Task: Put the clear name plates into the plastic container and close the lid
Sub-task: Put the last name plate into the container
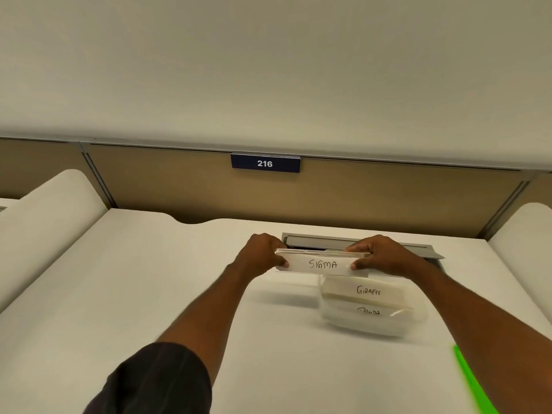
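Note:
A clear name plate (322, 263) with a white card reading "SIGMA" is held level above the white desk. My left hand (263, 253) pinches its left end and my right hand (385, 254) pinches its right end. It looks like the front of a thin stack of plates. Just below and to the right, a clear plastic container (373, 319) sits on the desk. Inside it lie two plates, one reading "GIRAFFE" (368, 291) and another partly hidden one (369, 311). No lid is visible.
A grey cable tray slot (424, 249) is set into the desk behind my hands. A tan partition carries a blue "216" sign (265, 163). White curved dividers (50, 210) flank both sides. A bright green strip (472, 380) lies at the lower right.

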`<action>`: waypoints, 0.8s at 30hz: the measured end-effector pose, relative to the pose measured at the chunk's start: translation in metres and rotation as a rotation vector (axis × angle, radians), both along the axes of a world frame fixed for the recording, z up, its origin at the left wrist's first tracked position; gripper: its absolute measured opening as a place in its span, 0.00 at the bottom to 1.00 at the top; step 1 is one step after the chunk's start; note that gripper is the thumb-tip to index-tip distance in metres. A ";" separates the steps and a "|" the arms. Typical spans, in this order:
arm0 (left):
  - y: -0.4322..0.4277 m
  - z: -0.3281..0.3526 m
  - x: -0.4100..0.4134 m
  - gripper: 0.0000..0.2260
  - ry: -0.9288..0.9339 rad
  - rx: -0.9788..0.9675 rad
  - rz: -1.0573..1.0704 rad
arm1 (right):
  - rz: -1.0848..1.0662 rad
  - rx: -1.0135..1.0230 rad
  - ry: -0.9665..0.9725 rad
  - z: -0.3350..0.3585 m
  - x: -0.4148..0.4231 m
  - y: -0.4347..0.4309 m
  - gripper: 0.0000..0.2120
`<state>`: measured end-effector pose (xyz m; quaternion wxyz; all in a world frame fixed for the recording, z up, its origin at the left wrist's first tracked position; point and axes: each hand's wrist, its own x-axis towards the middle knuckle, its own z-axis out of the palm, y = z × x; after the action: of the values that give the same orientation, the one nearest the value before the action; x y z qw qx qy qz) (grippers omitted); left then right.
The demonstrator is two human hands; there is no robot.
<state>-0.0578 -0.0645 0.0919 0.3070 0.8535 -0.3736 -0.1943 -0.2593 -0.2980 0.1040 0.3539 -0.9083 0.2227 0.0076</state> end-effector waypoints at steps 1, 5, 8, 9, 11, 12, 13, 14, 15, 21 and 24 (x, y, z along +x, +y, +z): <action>-0.006 0.000 -0.004 0.19 -0.014 0.013 -0.018 | -0.002 -0.024 0.010 0.000 -0.005 -0.005 0.19; -0.029 0.003 -0.019 0.19 -0.078 0.070 -0.105 | -0.015 -0.092 0.060 -0.006 -0.023 -0.021 0.20; -0.046 0.006 -0.032 0.18 -0.154 0.129 -0.199 | -0.020 -0.121 0.076 -0.012 -0.037 -0.031 0.19; -0.051 0.007 -0.036 0.18 -0.182 0.141 -0.225 | -0.026 -0.126 0.081 -0.013 -0.041 -0.034 0.19; -0.063 0.008 -0.044 0.18 -0.238 0.164 -0.265 | -0.047 -0.137 0.087 -0.016 -0.050 -0.040 0.19; -0.069 0.008 -0.048 0.17 -0.268 0.181 -0.279 | -0.057 -0.143 0.086 -0.018 -0.054 -0.043 0.19; -0.075 0.008 -0.052 0.17 -0.303 0.199 -0.293 | -0.063 -0.149 0.085 -0.019 -0.057 -0.046 0.19; -0.080 0.007 -0.055 0.16 -0.336 0.214 -0.305 | -0.064 -0.157 0.088 -0.020 -0.060 -0.048 0.19; -0.085 0.007 -0.059 0.16 -0.368 0.227 -0.321 | -0.064 -0.166 0.094 -0.020 -0.063 -0.051 0.19; -0.109 -0.001 -0.075 0.15 -0.526 0.287 -0.412 | -0.054 -0.220 0.146 -0.027 -0.075 -0.063 0.19; -0.117 -0.007 -0.079 0.14 -0.581 0.302 -0.452 | -0.059 -0.254 0.165 -0.032 -0.078 -0.064 0.17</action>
<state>-0.1369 -0.1810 0.0850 0.0088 0.8048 -0.5904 -0.0601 -0.3369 -0.3623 0.0723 0.2169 -0.9351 0.2768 0.0436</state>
